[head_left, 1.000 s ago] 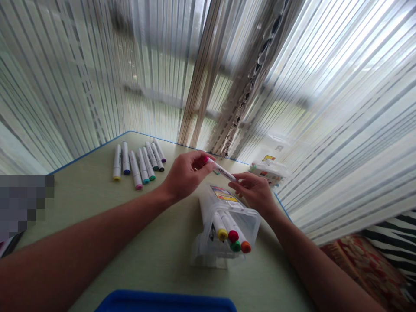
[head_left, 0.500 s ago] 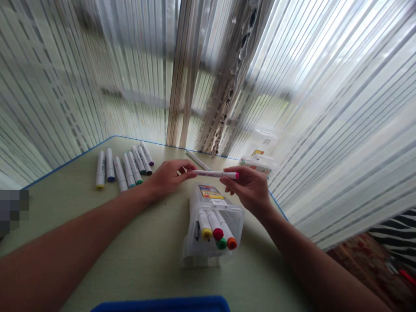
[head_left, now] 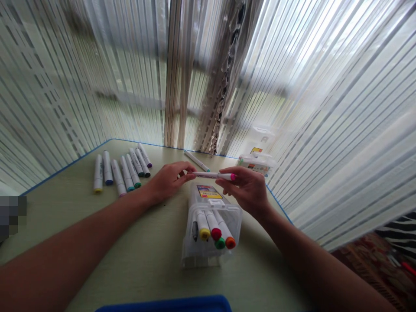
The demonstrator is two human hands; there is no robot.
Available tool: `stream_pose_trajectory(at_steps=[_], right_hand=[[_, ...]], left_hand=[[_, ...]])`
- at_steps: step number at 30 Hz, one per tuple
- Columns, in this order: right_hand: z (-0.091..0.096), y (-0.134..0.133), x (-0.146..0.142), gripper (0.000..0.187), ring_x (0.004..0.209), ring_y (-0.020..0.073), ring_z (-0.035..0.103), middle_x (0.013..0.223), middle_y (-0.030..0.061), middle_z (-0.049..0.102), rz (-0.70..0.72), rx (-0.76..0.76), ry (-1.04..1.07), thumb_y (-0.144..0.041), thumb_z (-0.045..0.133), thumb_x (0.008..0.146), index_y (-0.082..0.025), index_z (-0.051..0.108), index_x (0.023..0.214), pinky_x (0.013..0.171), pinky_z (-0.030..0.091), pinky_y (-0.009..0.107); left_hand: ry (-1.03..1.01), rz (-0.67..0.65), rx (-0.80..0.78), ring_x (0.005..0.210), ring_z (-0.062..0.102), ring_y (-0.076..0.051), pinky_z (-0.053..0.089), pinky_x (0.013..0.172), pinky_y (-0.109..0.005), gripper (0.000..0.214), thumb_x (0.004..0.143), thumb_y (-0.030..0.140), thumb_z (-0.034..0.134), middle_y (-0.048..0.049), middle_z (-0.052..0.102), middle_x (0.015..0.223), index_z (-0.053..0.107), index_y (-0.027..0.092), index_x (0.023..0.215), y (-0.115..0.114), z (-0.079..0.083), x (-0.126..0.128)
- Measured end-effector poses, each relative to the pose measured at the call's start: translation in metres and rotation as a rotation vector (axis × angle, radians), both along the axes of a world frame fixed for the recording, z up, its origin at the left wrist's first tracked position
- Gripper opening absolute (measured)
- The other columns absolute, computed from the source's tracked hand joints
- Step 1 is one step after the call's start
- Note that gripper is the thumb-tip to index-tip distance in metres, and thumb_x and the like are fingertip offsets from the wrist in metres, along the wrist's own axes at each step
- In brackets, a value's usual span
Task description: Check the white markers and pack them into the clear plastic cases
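Right hand (head_left: 247, 193) curled, gripping the pink-capped marker (head_left: 212, 175) near its cap, left hand (head_left: 169, 180) pinching the other end with its fingertips, marker held level just above the clear case (head_left: 211, 225) (more markers inside) on the worktop (head_left: 146, 242).

Marker row (head_left: 121, 167) left of marker box (head_left: 211, 229)

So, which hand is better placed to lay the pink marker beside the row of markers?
Left, probably. The left hand touches the pink marker at its plain end and is nearer the row of markers; the right hand holds the capped end, farther away.
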State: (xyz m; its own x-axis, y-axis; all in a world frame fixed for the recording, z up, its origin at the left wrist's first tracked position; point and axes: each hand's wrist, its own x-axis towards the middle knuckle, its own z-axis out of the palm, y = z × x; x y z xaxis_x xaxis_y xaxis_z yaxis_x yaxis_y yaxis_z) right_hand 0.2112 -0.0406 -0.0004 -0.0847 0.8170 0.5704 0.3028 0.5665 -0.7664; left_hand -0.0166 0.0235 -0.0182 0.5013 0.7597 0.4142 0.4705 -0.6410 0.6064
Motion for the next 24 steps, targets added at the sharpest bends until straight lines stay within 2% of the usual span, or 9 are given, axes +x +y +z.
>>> stream_pose_trajectory(at_steps=[6, 14, 19, 24], right_hand=[[0.0, 0.001, 0.0, 0.025, 0.046, 0.0104, 0.062, 0.062, -0.0007, 0.067, -0.001, 0.009, 0.008, -0.025, 0.083, 0.068, -0.015, 0.072, 0.089, 0.043, 0.054, 0.02], [0.0, 0.003, 0.001, 0.025, 0.046, 0.0103, 0.062, 0.061, -0.0005, 0.066, -0.008, -0.018, 0.014, -0.027, 0.082, 0.07, -0.015, 0.071, 0.089, 0.043, 0.053, 0.02], [-0.004, 0.012, 0.009, 0.029, 0.045, 0.0111, 0.06, 0.06, 0.0007, 0.066, -0.034, -0.082, 0.069, -0.033, 0.08, 0.072, -0.013, 0.069, 0.091, 0.04, 0.05, 0.022], [-0.011, 0.024, 0.02, 0.037, 0.046, 0.0116, 0.059, 0.059, 0.0025, 0.066, -0.008, -0.228, 0.021, -0.039, 0.083, 0.066, -0.012, 0.07, 0.088, 0.04, 0.046, 0.022]], left_hand=[[0.013, 0.008, -0.006, 0.082, 0.062, -0.018, 0.047, 0.073, -0.028, 0.033, 0.091, 0.045, 0.051, -0.0048, 0.07, 0.095, 0.066, 0.017, 0.1, -0.001, 0.0, 0.0], [-0.021, 0.018, 0.0, 0.08, 0.062, -0.018, 0.047, 0.071, -0.028, 0.03, 0.09, 0.042, 0.053, -0.0055, 0.07, 0.094, 0.067, 0.016, 0.097, -0.001, 0.0, 0.0], [-0.18, 0.037, -0.016, 0.071, 0.059, -0.015, 0.047, 0.064, -0.026, 0.028, 0.087, 0.04, 0.058, -0.0052, 0.068, 0.086, 0.067, 0.015, 0.095, -0.001, 0.002, 0.001], [-0.349, 0.062, -0.006, 0.065, 0.056, -0.011, 0.046, 0.059, -0.023, 0.028, 0.087, 0.039, 0.061, -0.0028, 0.063, 0.077, 0.066, 0.014, 0.098, -0.016, 0.011, 0.009]])
